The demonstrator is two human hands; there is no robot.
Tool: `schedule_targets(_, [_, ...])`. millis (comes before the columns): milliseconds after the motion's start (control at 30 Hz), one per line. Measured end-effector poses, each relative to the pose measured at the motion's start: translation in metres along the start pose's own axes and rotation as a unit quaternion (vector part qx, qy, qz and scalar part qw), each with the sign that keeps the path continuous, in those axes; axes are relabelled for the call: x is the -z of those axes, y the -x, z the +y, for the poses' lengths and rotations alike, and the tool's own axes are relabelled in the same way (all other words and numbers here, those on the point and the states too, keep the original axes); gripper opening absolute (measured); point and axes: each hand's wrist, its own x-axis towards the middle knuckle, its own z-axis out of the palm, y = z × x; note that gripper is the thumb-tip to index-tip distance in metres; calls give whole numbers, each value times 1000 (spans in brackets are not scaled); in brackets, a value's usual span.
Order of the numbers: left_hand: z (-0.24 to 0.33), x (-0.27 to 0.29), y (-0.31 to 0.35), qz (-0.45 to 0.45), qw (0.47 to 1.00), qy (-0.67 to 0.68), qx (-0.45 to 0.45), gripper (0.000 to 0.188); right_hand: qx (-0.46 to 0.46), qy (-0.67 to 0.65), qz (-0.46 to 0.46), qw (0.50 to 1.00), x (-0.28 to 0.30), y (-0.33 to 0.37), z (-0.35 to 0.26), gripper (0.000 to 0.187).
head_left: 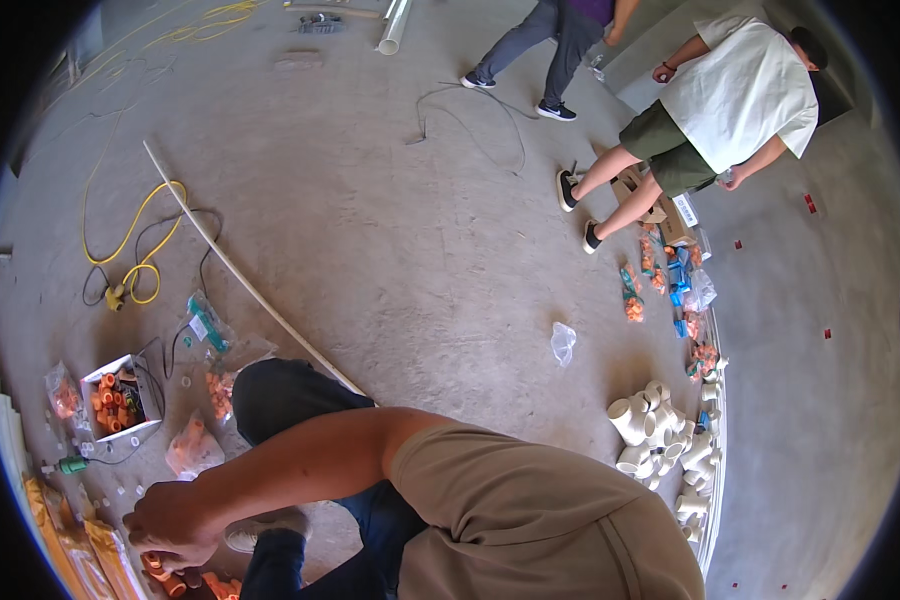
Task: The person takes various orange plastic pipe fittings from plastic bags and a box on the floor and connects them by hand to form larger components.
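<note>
My right hand (175, 525) is at the lower left, its arm stretched across above my bent knee. The fingers curl down and close on an orange pipe fitting (154, 564), partly covered by the hand. More orange fittings (220, 586) lie just beside it at the lower edge. A clear plastic bag (194, 448) of orange pieces sits beyond the hand. My left hand is out of the picture.
A white box (122, 398) of orange fittings stands farther off, near a green-handled tool (72, 465). A long white pipe (240, 275) lies across the floor. White pipe fittings (655, 430) are heaped at right. Two people stand at the far right, one in a white shirt (740, 95).
</note>
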Motion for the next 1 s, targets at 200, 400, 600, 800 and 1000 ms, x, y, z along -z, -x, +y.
schedule_targets(200, [-24, 71, -18, -16, 999, -30, -12, 42, -254, -66, -197, 945, 26, -16, -37, 59])
schedule_targets(400, [-13, 36, -12, -103, 993, -29, 50, 37, -156, 15, -123, 980, 34, -5, -27, 50])
schedule_targets(600, [-17, 67, -22, -159, 987, -34, 14, 38, -41, 42, -113, 992, 11, -12, -24, 39])
schedule_targets(800, [-13, 42, -11, -107, 910, -340, -211, 40, -313, -47, -214, 924, 36, -20, -39, 56])
schedule_targets(1000, [-13, 59, -18, -202, 973, 40, 109, 31, 8, 62, 18, 998, -4, -4, -4, 48])
